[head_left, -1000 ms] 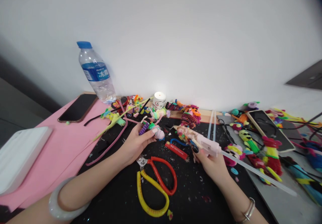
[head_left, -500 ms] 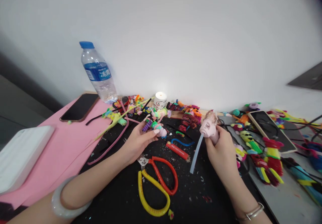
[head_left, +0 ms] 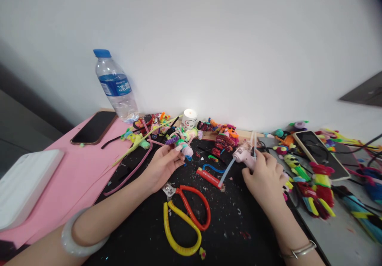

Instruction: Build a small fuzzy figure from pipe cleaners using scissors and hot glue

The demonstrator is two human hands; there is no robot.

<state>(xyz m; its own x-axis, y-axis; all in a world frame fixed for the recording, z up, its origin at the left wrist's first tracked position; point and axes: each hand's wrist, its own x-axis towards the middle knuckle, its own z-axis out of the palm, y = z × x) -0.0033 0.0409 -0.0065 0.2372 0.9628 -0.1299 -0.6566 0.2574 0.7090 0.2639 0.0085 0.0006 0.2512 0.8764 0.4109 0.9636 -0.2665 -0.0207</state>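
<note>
My left hand (head_left: 164,164) pinches a small pipe-cleaner doll (head_left: 186,149) between thumb and fingers; purple coils and green bands show on it. A pale pink glue gun (head_left: 243,155) rests low over the black mat, a translucent glue stick (head_left: 228,172) jutting from its end down to a red lighter (head_left: 210,177). Beside the gun's handle is my right hand (head_left: 265,178), its thumb apart from the gun and its fingers loosely spread. Scissors (head_left: 186,218) with one red and one yellow handle lie below my left hand.
A water bottle (head_left: 115,87) leans on the wall near a phone (head_left: 94,127). At the back stands a paper cup (head_left: 189,118). Several pipe-cleaner figures (head_left: 322,182) and another phone (head_left: 320,154) lie right. A white box (head_left: 26,186) sits left on pink paper.
My right hand has lowered the glue gun toward the mat, and its fingers have loosened from the handle. The doll in my left hand has tilted and shifted slightly.
</note>
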